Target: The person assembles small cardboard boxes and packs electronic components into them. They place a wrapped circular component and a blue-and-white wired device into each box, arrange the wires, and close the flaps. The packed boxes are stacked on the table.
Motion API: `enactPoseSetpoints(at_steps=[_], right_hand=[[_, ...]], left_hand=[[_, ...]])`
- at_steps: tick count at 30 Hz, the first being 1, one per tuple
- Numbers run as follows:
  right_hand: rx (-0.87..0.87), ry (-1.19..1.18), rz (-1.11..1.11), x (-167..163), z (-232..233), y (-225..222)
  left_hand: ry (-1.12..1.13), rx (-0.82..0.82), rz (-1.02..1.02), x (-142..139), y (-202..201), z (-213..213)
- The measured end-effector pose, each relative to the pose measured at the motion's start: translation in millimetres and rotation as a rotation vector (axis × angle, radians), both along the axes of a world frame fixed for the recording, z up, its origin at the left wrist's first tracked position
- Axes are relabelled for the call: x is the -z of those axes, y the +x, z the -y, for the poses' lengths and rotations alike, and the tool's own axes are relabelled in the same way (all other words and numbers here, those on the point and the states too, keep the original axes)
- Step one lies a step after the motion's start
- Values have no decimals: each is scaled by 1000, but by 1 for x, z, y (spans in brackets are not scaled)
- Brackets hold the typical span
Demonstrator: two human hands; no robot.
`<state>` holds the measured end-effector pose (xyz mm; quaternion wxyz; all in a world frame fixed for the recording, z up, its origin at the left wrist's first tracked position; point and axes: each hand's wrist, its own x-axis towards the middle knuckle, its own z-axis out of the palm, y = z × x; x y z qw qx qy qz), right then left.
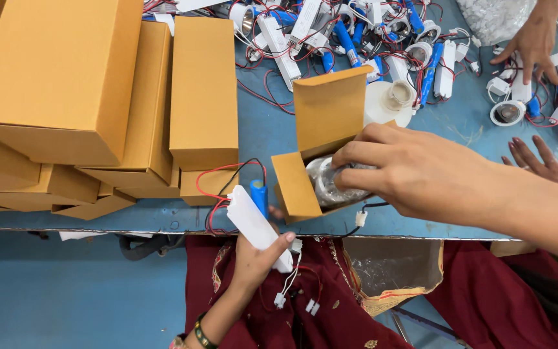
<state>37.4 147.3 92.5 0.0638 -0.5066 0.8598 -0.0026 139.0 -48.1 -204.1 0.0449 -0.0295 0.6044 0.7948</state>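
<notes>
My right hand (414, 171) reaches across from the right and presses a clear plastic-wrapped part (330, 184) into a small open brown cardboard box (298, 187) at the table's near edge; the box's flap (329, 110) stands upright. My left hand (256, 258) is below the table edge and grips a white oblong driver unit (253, 223) with a blue cylindrical battery (259, 194) and red and black wires attached. White connectors dangle from it on thin wires.
Stacks of closed brown boxes (98, 97) fill the left of the blue table (259, 129). A heap of white drivers, blue batteries, round lamps and red wires (356, 39) lies at the back. Another person's hands (537, 45) work at the far right.
</notes>
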Motion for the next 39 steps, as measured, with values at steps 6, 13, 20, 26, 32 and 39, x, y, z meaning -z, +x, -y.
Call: enactPoseSetpoints(at_steps=[6, 13, 20, 26, 32, 39], right_hand=[[-67, 52, 144, 12, -1, -1], [-143, -9, 47, 26, -12, 6], [-282, 303, -67, 57, 5, 18], [-244, 563, 141, 89, 8, 14], [-146, 379, 222, 148, 11, 13], [-73, 358, 310, 177, 7, 10]], left_hand=[[-291, -113, -320, -20, -23, -23], [-484, -67, -475, -31, -34, -18], [-506, 41, -590, -21, -29, -12], [-418, 76, -504, -19, -23, -14], [-363, 106, -408, -19, -17, -13], [-324, 93, -510, -23, -18, -16]])
